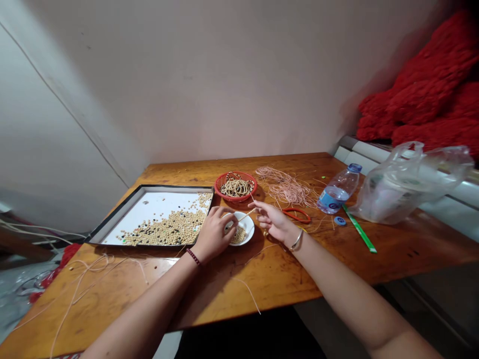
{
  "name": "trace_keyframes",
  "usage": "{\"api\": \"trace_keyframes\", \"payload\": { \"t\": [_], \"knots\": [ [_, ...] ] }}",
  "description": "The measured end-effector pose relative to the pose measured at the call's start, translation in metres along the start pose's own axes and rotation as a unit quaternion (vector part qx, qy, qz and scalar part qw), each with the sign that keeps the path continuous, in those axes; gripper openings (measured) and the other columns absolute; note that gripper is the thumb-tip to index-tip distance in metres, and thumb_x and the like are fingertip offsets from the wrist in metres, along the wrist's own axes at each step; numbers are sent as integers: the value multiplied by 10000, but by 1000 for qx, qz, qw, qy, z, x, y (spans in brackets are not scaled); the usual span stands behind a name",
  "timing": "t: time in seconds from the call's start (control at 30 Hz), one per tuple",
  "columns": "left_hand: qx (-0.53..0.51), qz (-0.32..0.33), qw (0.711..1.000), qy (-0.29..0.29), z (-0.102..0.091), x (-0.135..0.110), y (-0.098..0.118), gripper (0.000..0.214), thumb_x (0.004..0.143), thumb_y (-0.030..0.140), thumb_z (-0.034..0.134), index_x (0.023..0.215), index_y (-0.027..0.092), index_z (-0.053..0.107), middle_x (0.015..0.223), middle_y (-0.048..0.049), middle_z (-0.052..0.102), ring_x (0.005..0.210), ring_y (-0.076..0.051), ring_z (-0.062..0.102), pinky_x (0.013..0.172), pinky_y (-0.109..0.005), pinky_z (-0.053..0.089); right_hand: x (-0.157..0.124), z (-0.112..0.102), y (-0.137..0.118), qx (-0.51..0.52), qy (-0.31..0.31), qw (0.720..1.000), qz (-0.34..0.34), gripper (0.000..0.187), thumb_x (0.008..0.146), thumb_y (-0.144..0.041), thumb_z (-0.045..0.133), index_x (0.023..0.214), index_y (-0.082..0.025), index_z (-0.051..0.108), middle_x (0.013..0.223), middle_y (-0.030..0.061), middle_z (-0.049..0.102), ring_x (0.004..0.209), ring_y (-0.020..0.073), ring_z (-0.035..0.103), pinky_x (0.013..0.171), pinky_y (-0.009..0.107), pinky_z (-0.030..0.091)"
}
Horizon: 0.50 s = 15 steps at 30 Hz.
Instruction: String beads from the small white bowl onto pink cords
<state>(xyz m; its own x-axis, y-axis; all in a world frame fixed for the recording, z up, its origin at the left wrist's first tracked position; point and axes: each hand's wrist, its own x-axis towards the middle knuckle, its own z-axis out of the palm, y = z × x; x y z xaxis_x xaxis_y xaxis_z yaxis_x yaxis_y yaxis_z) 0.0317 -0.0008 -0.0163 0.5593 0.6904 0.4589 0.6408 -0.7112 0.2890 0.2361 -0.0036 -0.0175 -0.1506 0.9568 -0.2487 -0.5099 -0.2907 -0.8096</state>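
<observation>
A short strand of pale beads (246,215) stretches between my two hands. My left hand (214,233) is closed at the strand's left end, its fingers curled over a white plate (251,234). At the right end my right hand (276,222) pinches the strand between thumb and forefinger, the other fingers loosely bent. Small loose beads (239,236) lie in the plate, partly hidden by my left fingers. Left of my left hand is a black-edged tray (130,207) with a white bottom, holding many pale beads and some dark and green ones.
Behind the plate, a red basket (229,199) holds beaded strands (236,187). Pink cord (288,187) lies tangled beside it. Farther right are orange-handled scissors (297,215), a water bottle (340,188), its blue cap (340,221), a green strip (359,230) and a plastic bag (392,194).
</observation>
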Motion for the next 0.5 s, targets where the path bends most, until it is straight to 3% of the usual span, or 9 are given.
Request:
{"api": "trace_keyframes", "payload": {
  "t": [0.13,0.23,0.5],
  "knots": [
    [2,6,1000,-5,1,0,0,86,846,226,546,873,204,624,1104,-56,586,1049,-237,468,923,-406,436,1,-2,0,44,-60,995,72,155,822,-285,611,867,-141,650,567,-74,421,367,-6,181,319,125,109],
    [7,7,1000,-6,1,0,0,89,851,230,542,875,203,623,1102,-55,587,1049,-235,469,918,-403,442,2,-2,-1,60,-70,990,103,129,850,-254,580,875,-140,636,544,-78,420,355,-5,190,317,123,118],
    [44,9,999,1,1,0,2,131,885,262,508,859,206,624,1091,-59,587,1037,-238,473,922,-417,442,4,-4,-1,58,-68,991,103,156,886,-239,540,870,-116,634,541,-74,419,343,-13,196,308,122,117]
  ]
}}
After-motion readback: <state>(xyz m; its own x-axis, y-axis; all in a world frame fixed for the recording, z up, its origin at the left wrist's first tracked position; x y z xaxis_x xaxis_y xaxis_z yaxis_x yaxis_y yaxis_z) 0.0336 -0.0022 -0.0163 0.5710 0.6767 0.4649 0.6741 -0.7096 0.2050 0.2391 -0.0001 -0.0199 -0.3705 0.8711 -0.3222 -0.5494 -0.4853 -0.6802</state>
